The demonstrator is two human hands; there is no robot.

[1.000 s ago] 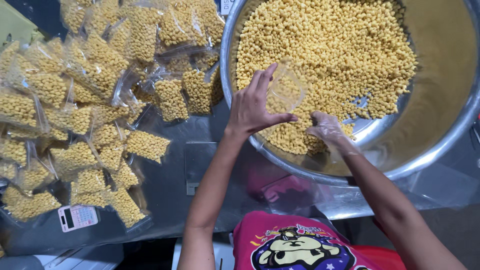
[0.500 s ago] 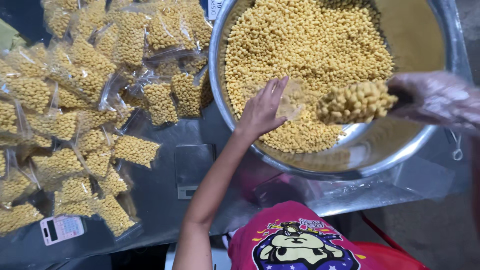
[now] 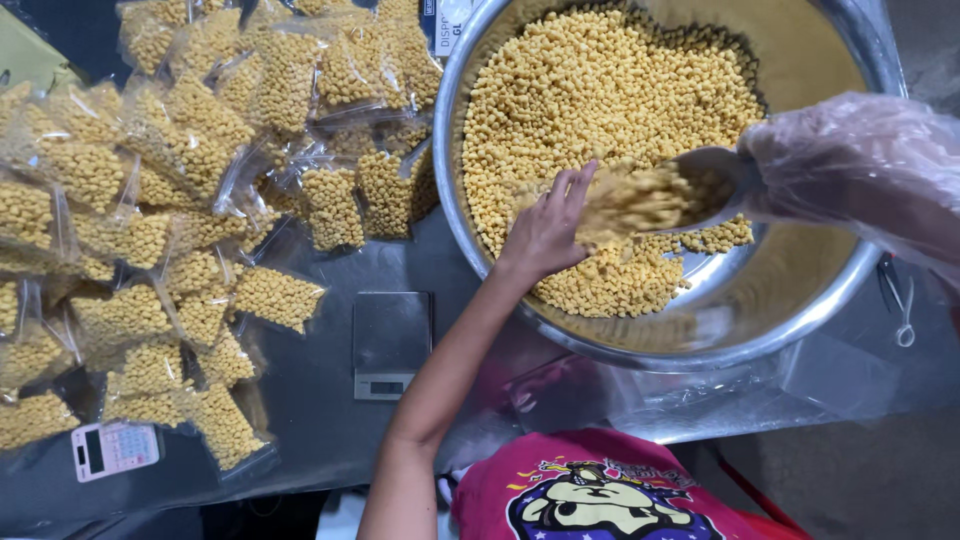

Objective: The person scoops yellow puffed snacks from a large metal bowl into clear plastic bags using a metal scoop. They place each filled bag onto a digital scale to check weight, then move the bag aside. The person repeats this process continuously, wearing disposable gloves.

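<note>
A big steel bowl [image 3: 700, 350] holds a heap of small yellow puffed snack pieces [image 3: 600, 90]. My left hand [image 3: 545, 235] is bare and holds a small clear plastic bag [image 3: 610, 205] open over the bowl. My right hand [image 3: 850, 165], in a loose clear plastic glove, grips a metal scoop [image 3: 715, 175] tilted toward the bag. Snack pieces are blurring as they spill from the scoop at the bag's mouth.
Many filled clear bags of the same snack [image 3: 200, 150] lie piled on the dark table to the left. A small grey digital scale [image 3: 390, 345] sits just left of my forearm. A white and pink calculator [image 3: 112, 448] lies at the near left edge.
My right hand dug the scoop into the snack, lifted it full and swung it left to the bag. My left hand stayed over the bowl holding the bag.
</note>
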